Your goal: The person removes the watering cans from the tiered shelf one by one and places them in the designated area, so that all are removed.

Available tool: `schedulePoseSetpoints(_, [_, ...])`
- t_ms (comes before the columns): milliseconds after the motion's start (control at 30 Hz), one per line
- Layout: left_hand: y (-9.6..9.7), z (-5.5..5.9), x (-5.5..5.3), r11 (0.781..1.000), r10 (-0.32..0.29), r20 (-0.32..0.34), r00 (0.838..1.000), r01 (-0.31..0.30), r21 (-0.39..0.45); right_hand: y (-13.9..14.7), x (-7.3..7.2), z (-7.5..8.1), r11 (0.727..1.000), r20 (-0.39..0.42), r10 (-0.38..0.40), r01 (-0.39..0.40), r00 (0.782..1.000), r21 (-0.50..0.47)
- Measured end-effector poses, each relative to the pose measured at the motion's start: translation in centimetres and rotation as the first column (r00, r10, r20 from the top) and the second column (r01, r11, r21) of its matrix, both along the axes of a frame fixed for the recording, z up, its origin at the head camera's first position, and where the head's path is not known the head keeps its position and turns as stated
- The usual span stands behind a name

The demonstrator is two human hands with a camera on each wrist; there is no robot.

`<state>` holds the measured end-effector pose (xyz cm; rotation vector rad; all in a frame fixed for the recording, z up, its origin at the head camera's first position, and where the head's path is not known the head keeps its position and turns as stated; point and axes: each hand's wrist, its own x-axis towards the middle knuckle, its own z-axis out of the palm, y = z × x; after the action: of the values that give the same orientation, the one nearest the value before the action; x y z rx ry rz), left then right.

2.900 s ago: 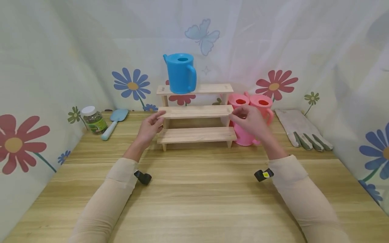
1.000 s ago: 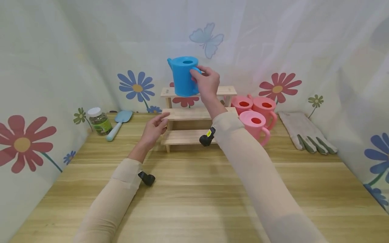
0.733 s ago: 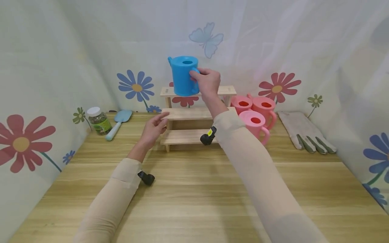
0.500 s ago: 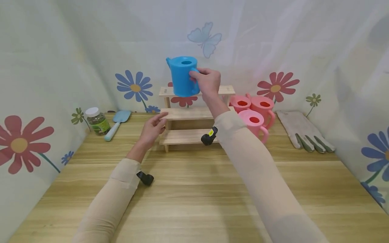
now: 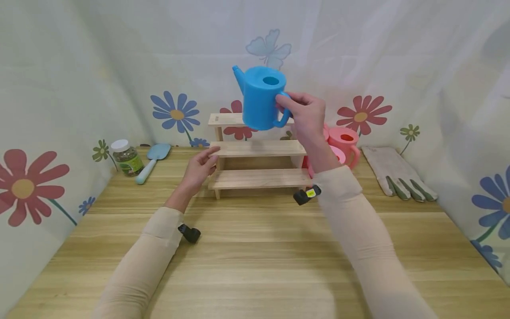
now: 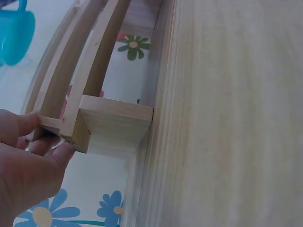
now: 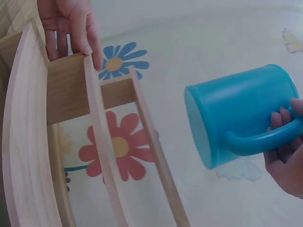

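My right hand (image 5: 307, 115) grips the handle of a blue watering can (image 5: 263, 99), its spout pointing left. The can is held in the air, a little tilted; the right wrist view shows its base apart from the planks. A three-step wooden stand (image 5: 259, 178) is below and behind it. At the stand's left end my left hand (image 5: 199, 170) pinches the end of the middle step. In the left wrist view, the thumb lies on one side of that wood and the fingers (image 6: 61, 151) on the other. Pink watering cans (image 5: 344, 141) stand right of the stand, partly hidden by my right arm.
On the left of the table (image 5: 247, 257) are a white-lidded jar (image 5: 129, 160) and a light-blue trowel (image 5: 153, 161). A pale work glove (image 5: 392, 166) with green-grey fingertips lies at the right. A flowered curtain (image 5: 191, 40) hangs close behind the stand.
The right hand came from the stand's right end to the blue can's handle, then lifted the can off the top step and moved it right and nearer. The left hand stayed at the stand.
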<state>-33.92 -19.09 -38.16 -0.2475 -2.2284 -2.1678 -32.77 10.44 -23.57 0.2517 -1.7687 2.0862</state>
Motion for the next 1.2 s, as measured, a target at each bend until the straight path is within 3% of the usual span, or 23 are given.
schedulePoseSetpoints(167, [0.3, 1.1, 1.0, 1.000, 0.003, 0.013, 1.000, -0.003, -0.025, 3.7, 2.5, -0.7, 1.000, -0.002, -0.004, 0.004, 1.000, 0.022])
schedulePoseSetpoints(333, [-0.1, -0.4, -0.1, 1.000, 0.017, 0.018, 1.000, -0.017, -0.026, 7.1, 4.5, -1.7, 0.992, 0.038, -0.050, 0.046, 0.998, 0.119])
schedulePoseSetpoints(433, [-0.3, -1.0, -0.5, 0.999, 0.028, 0.006, 1.000, -0.028, -0.028, 9.1, 5.3, -1.9, 0.992, 0.059, -0.060, 0.053, 0.996, 0.114])
schedulePoseSetpoints(667, [-0.1, -0.8, -0.3, 0.997, 0.038, -0.026, 0.999, -0.040, -0.063, 13.9, 5.8, -1.6, 0.999, 0.034, 0.007, -0.008, 0.999, 0.035])
schedulePoseSetpoints(833, [-0.1, -0.6, -0.3, 0.997, 0.031, -0.033, 0.999, -0.033, -0.064, 17.5, 5.7, -1.5, 0.992, 0.089, 0.060, -0.069, 0.994, 0.103])
schedulePoseSetpoints(1100, [-0.1, -0.7, -0.3, 0.996, 0.042, -0.015, 0.999, -0.043, -0.073, 22.6, 5.8, -2.0, 0.989, 0.186, 0.079, -0.100, 0.979, 0.108])
schedulePoseSetpoints(1200, [0.0, -0.7, -0.3, 0.997, 0.043, -0.019, 0.999, -0.044, -0.064, 24.2, 5.9, -2.2, 0.982, 0.252, 0.066, -0.108, 0.966, 0.157])
